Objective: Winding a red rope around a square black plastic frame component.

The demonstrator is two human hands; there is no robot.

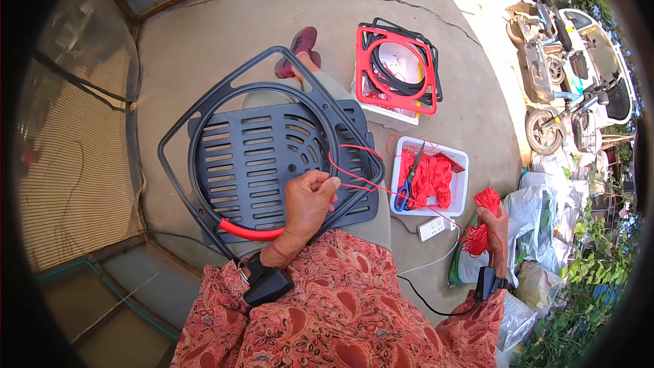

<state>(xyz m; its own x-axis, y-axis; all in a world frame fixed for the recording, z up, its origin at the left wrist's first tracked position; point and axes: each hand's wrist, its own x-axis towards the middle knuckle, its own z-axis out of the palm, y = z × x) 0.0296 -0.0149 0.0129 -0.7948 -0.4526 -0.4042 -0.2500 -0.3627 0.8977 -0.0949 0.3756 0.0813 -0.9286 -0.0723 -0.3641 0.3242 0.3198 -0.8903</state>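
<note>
The left hand [308, 203] has its fingers pinched on a red cord strand [371, 182]; the right hand [496, 226] grips a red cord bundle [486, 200]. On the lap [378, 235], over a slotted panel [240, 163], the black ring frame [332, 138] has one short red-covered stretch [248, 233]; most is bare, so the covering looks barely begun.

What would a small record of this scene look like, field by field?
Left hand: fingertips pinched together beside a red strand
Right hand: gripping a red cord bundle
Lap: dark frame over a slotted board
Red wrapping: on the dark frame's lower part
White tray: red cord, blue-handled scissors
White box: red frame on top
Floor: white power strip
</note>
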